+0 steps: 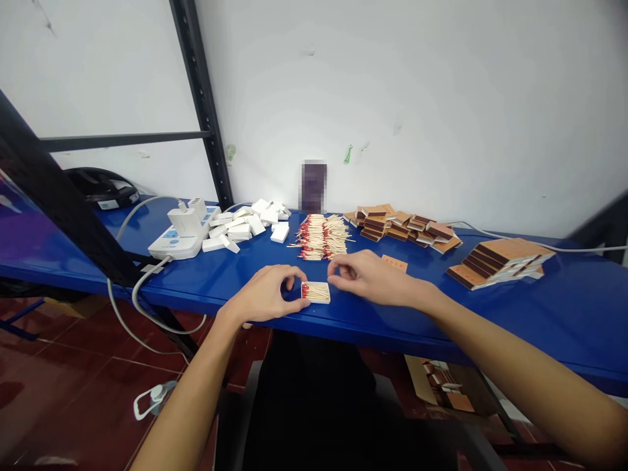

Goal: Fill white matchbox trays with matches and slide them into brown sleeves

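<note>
A small white matchbox tray (322, 301) lies on the blue tabletop near its front edge, with red-headed matches (314, 292) in it, heads to the left. My left hand (267, 294) grips the tray's left end between thumb and fingers. Just off the right end is my right hand (367, 278), thumb and fingers pinched together; whether a match is between them I cannot make out. Behind the tray sits a heap of loose matches (322, 237). One brown matchbox sleeve (394, 263) lies flat beyond my right hand, partly hidden by it.
White trays (245, 222) are heaped at the back left beside a power strip (179, 245) with chargers. Matchboxes (407, 226) are piled at the back right, others stacked (500, 261) farther right. A black post (201, 85) rises at left; cables hang over the edge.
</note>
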### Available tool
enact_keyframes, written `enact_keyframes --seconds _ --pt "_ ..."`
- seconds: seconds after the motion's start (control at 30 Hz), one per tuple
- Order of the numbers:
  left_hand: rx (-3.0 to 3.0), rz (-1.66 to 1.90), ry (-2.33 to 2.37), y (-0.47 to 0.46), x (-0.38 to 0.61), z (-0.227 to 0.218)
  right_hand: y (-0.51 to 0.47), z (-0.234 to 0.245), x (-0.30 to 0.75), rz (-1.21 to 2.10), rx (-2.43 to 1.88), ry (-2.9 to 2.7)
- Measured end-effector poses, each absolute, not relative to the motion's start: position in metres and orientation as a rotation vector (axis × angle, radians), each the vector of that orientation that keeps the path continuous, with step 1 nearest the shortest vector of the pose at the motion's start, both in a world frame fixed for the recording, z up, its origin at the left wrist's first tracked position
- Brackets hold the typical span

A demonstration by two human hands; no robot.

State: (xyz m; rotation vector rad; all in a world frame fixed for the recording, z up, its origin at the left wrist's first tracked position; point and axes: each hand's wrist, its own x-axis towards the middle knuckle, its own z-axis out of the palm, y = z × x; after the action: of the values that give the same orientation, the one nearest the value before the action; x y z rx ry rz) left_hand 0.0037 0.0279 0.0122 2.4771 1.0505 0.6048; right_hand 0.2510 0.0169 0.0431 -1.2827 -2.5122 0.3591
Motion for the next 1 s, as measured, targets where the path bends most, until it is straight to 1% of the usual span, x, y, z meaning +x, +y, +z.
enact_keyframes --seconds 0.13,0.27,0.7,0.9,1.0 --pt "2.476 0.591 1.059 0.027 0.004 0.014 0.038 0.039 0.273 0.161 -1.508 -2.496" --pt "2.485 0.578 1.061 0.027 0.004 0.015 0.052 0.031 0.285 0.101 -1.603 -2.516" --pt "2.495 0.577 1.048 0.027 0.004 0.015 0.058 0.023 0.29 0.271 -1.534 -2.556" --pt "2.5 0.58 1.056 0.027 0.004 0.014 0.039 0.032 0.279 0.22 -1.569 -2.626" --pt "2.5 0.584 1.054 0.027 0.005 0.014 0.025 0.041 0.266 0.25 -1.526 -2.603"
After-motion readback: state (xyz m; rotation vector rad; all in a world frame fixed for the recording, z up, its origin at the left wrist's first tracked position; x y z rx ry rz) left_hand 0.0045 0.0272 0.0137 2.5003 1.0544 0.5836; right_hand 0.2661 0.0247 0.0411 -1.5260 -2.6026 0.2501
